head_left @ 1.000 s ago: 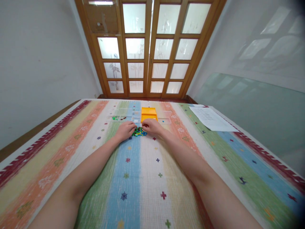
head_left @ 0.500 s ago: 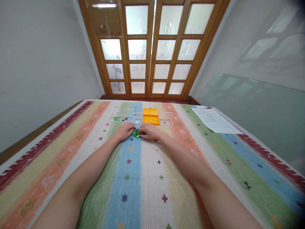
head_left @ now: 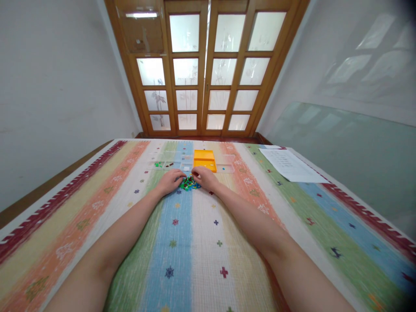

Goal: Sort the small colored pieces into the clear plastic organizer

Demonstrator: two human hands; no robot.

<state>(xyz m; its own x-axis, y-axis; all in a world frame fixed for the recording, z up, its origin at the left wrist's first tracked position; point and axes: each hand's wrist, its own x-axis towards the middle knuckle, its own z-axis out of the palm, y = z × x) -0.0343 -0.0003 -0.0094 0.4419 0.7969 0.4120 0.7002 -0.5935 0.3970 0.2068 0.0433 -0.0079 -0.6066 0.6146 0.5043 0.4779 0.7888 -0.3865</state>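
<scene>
A small heap of tiny coloured pieces [head_left: 189,185], green, blue and yellow, lies on the striped cloth [head_left: 195,242]. My left hand [head_left: 170,180] rests on the heap's left side with fingers curled down onto the pieces. On the heap's right side my right hand [head_left: 204,177] has its fingertips pinched together at the top of the heap. What either hand holds is too small to make out. An orange tray [head_left: 204,160] stands just beyond the hands, inside a clear divided box [head_left: 164,160] holding a few small pieces.
A white printed sheet [head_left: 290,165] lies at the cloth's far right. Wooden glazed doors [head_left: 203,69] close the far end of the room. A glass pane [head_left: 344,151] leans along the right wall.
The right hand's fingertips have lifted slightly toward the top of the heap. The left hand stays on the heap's left side. The view has shifted a little.
</scene>
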